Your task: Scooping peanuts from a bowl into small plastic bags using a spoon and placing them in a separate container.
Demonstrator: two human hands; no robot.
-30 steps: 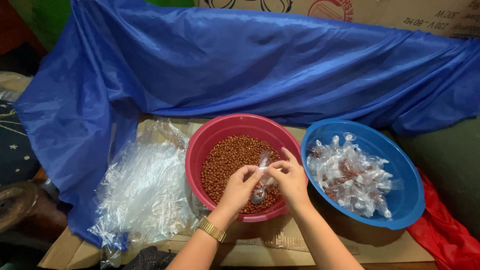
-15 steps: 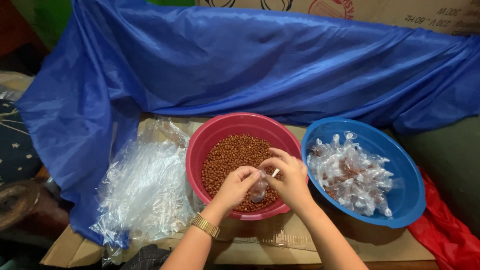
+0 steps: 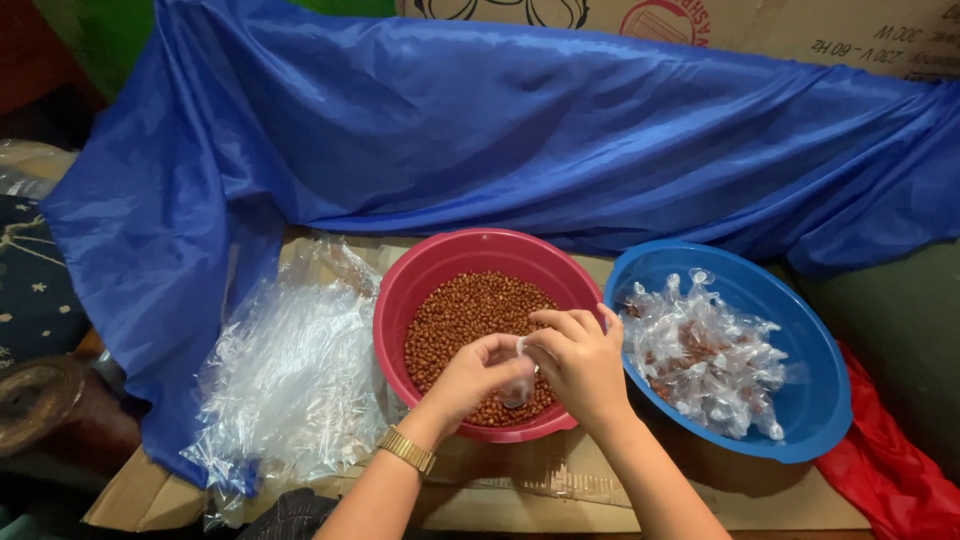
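Blue shiny plastic sheeting point(image 3: 520, 140) drapes across the back, over the flattened brown cardboard surface point(image 3: 760, 495). On it sit a heap of empty clear plastic bags point(image 3: 290, 375), a round red plastic basin point(image 3: 440, 265) of small reddish-brown peanuts point(image 3: 465, 315), and just beside it a round blue plastic basin point(image 3: 820, 400) of filled, tied clear packets point(image 3: 705, 355). Over the red basin's near side, my left hand point(image 3: 475, 372) and my right hand point(image 3: 582, 362) meet, both pinched shut on one small clear plastic packet point(image 3: 519, 385) of peanuts between them.
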